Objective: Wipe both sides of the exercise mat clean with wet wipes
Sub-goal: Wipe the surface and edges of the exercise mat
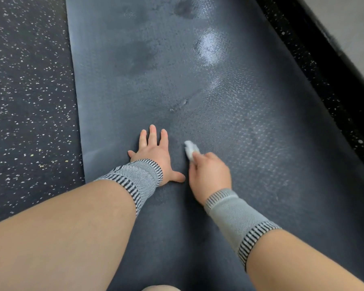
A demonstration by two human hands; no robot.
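Note:
A dark blue-grey exercise mat [229, 127] lies flat on the floor and runs away from me, with wet shiny patches on its far right part. My left hand [156, 156] presses flat on the mat, fingers straight and spread. Just to its right, my right hand [210, 175] grips a bunched white wet wipe [190, 149], whose free end touches the mat. Both wrists wear grey knitted bands with striped edges.
Black rubber floor [29, 101] with white speckles lies left of the mat. To the right runs a strip of the same floor, then a black baseboard [332, 45] and a light wall. Part of my knee shows at the bottom edge.

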